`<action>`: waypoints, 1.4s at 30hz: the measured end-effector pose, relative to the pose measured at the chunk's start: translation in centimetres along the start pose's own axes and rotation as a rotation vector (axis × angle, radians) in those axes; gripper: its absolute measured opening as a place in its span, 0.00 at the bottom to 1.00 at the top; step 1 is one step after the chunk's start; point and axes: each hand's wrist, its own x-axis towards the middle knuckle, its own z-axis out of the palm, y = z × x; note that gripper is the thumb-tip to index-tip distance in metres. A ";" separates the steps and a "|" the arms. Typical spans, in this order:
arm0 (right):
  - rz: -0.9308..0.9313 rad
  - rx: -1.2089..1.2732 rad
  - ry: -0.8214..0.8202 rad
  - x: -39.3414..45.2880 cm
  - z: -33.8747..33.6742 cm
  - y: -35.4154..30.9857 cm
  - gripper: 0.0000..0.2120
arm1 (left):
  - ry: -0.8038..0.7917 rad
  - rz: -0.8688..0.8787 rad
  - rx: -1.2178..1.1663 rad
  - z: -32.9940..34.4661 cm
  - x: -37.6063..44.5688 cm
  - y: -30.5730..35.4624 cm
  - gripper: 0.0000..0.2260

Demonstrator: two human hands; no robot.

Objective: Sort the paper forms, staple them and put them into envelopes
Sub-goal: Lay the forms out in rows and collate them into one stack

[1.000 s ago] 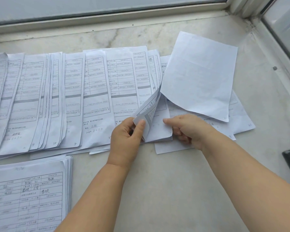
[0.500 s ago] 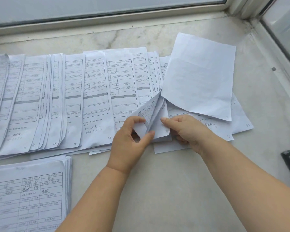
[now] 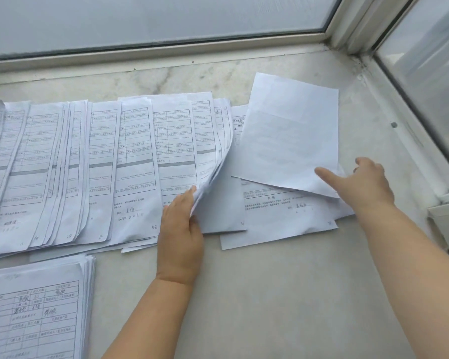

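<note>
- The fanned row of paper forms (image 3: 138, 161) runs along the stone sill (image 3: 283, 294) from 9 o'clock to the centre, printed side up, each sheet overlapping the next.
- The left hand (image 3: 180, 229) lies at the centre, palm down on the right end of that row; its fingers are slipped under the lifted lower corners of a few sheets (image 3: 210, 177), which curl up over them. How tightly the thumb closes on them cannot be told.
- The right hand (image 3: 360, 185) reaches toward 3 o'clock, fingers straight and spread, forefinger pressing on the lower right corner of a blank-side-up sheet (image 3: 290, 136).
- That blank sheet lies tilted at about 1 o'clock, on top of a small loose pile of forms (image 3: 283, 213) just right of the fanned row.
- A second, squared stack of forms (image 3: 36, 312) sits at 8 o'clock, apart from the row above it.
- A window frame (image 3: 166, 47) borders the sill at 12 o'clock and again along 2 to 3 o'clock.
</note>
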 end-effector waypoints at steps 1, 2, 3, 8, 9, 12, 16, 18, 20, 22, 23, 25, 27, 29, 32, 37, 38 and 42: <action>-0.002 -0.055 -0.013 0.4 0.3 0.1 0.44 | 0.050 -0.091 -0.107 -0.3 0.0 0.4 0.13; -0.009 -0.082 -0.013 0.9 0.6 0.3 0.42 | 0.094 -0.164 -0.183 -0.7 0.1 1.0 0.09; -0.007 -0.074 -0.016 1.4 0.8 0.4 0.40 | 0.130 -0.217 -0.226 -0.9 0.2 1.3 0.06; 0.039 0.115 -0.080 3.4 1.0 1.1 0.21 | 0.200 -0.349 -0.366 -1.8 0.6 2.0 0.07; 0.035 0.162 -0.071 3.7 0.9 1.3 0.17 | 0.206 -0.365 -0.376 -1.8 0.6 2.0 0.07; 0.030 0.299 -0.025 4.2 0.5 2.0 0.10 | 0.227 -0.405 -0.395 -2.0 0.7 2.0 0.06; -0.051 0.618 0.110 3.8 -0.7 2.5 0.10 | 0.333 -0.419 -0.412 -1.9 0.8 2.2 0.08; -0.121 0.781 0.093 2.6 -1.7 2.1 0.06 | 0.389 -0.393 -0.388 -1.7 0.6 2.4 0.10; -0.137 0.966 0.019 0.5 -2.5 1.5 0.05 | 0.420 -0.343 -0.352 -1.5 0.4 2.5 0.12; -0.134 1.078 -0.063 -1.7 -2.7 1.0 0.06 | 0.438 -0.315 -0.313 -1.6 0.4 2.4 0.14; -0.142 1.072 -0.093 -2.7 -2.5 0.8 0.06 | 0.445 -0.307 -0.295 -1.8 0.4 2.4 0.15; -0.177 1.009 -0.135 -4.6 -1.4 0.1 0.06 | 0.459 -0.257 -0.273 -2.3 0.5 2.6 0.15; -0.243 0.935 -0.145 -6.3 0.4 -1.5 0.06 | 0.463 -0.205 -0.267 -2.8 0.6 2.8 0.15; -0.313 0.841 -0.138 -7.8 2.8 -3.4 0.06 | 0.460 -0.160 -0.268 -3.2 0.8 3.1 0.14; -0.355 0.736 -0.224 -9.7 6.3 -6.5 0.06 | 0.458 -0.071 -0.202 -3.6 0.8 3.3 0.15; -0.384 0.422 -0.462 -9.8 8.6 -8.2 0.06 | 0.244 0.200 -0.145 -3.3 1.6 3.0 0.19; -0.365 0.445 -0.508 -9.5 8.5 -8.1 0.06 | 0.145 0.232 -0.142 -3.1 1.7 2.5 0.22; -0.264 0.566 -0.701 -8.3 8.0 -7.2 0.11 | -0.104 0.175 -0.121 -2.4 1.3 0.6 0.26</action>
